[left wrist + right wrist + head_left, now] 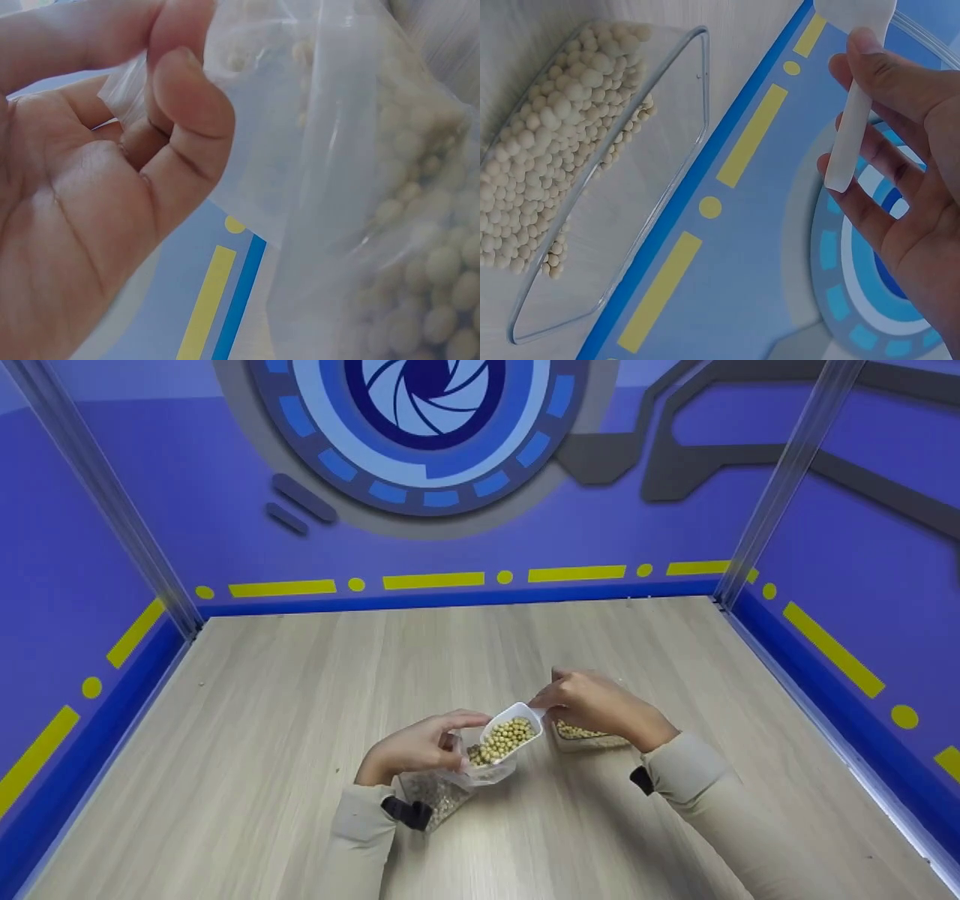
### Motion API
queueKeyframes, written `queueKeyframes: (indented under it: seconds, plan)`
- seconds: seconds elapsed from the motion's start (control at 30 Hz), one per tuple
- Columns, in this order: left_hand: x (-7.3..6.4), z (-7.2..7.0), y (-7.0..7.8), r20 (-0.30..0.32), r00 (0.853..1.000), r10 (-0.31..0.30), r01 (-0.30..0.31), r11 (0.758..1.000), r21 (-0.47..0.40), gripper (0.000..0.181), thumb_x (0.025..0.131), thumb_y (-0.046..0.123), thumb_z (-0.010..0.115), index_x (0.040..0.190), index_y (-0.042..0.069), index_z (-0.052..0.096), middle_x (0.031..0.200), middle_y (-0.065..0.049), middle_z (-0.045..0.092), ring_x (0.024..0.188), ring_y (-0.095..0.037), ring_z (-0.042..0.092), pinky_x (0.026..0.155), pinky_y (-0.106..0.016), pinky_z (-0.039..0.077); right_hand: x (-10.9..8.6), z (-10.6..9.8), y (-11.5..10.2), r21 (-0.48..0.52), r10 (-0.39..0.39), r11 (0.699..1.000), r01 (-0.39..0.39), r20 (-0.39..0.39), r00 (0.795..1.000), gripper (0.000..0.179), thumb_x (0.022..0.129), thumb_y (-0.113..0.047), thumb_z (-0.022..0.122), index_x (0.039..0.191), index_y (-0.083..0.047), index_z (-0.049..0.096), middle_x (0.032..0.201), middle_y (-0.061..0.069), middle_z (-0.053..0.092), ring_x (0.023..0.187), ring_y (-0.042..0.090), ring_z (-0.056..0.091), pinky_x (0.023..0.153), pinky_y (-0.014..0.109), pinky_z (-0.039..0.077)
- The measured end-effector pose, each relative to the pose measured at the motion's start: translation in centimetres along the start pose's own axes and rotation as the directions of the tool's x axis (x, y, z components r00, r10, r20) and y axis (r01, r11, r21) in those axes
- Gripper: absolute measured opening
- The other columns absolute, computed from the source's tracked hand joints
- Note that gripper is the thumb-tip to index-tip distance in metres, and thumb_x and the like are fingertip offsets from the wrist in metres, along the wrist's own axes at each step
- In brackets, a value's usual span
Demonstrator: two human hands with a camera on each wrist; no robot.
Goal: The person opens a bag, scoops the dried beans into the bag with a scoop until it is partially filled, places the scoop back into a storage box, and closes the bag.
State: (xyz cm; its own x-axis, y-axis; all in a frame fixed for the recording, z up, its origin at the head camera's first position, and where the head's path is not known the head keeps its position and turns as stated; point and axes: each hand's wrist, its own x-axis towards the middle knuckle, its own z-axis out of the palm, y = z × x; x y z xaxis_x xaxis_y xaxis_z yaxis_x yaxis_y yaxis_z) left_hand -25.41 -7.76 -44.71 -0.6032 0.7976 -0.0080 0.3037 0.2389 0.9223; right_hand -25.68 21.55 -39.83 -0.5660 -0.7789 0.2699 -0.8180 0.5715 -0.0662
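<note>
My left hand (420,746) pinches the rim of a clear plastic bag (495,775) between fingers and thumb. In the left wrist view, round pale beans (442,266) show through the bag's wall. My right hand (600,705) grips a white scoop (519,709) by its handle, which the right wrist view shows held between thumb and fingers (866,139). Yellowish beans (510,735) fill the scoop, which is tilted down to the left with its front edge at the bag's mouth. Below my right hand stands a clear box (589,743) of the same beans, partly hidden by that hand.
The wood-grain table (300,682) is bounded by blue-purple panels (480,547) at the back and both sides. A few tiny specks lie on the tabletop. In the right wrist view, the clear box (694,97) is open, with beans heaped inside.
</note>
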Motion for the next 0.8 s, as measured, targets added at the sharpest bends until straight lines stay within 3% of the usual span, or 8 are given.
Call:
queueKeyframes:
  seconds: [0.43,0.8]
  plan:
    - [0.04,-0.01,-0.08,-0.003,0.999,-0.038,0.038,0.999,-0.022,0.070,0.080,-0.010,0.054,0.147,0.004,0.038,0.149,-0.014,0.037,0.061,-0.003,0.043,0.057,-0.019,0.042,0.15,-0.41,-0.44,-0.010,0.013,1.000,-0.013,0.021,1.000,0.026,0.077,-0.007,0.077,0.102,-0.016,0.077,0.093,-0.004,0.075,0.073,0.013,0.055,0.062,0.024,0.047]
    - [-0.10,-0.02,0.16,0.002,0.999,-0.033,0.033,0.999,-0.022,0.069,0.081,-0.009,0.054,0.147,0.004,0.037,0.147,-0.016,0.039,0.060,-0.003,0.044,0.057,-0.019,0.042,0.19,-0.72,-0.82,-0.037,0.020,0.999,-0.019,0.018,1.000,0.028,0.076,-0.007,0.079,0.103,-0.016,0.077,0.094,-0.004,0.075,0.078,0.015,0.055,0.064,0.026,0.050]
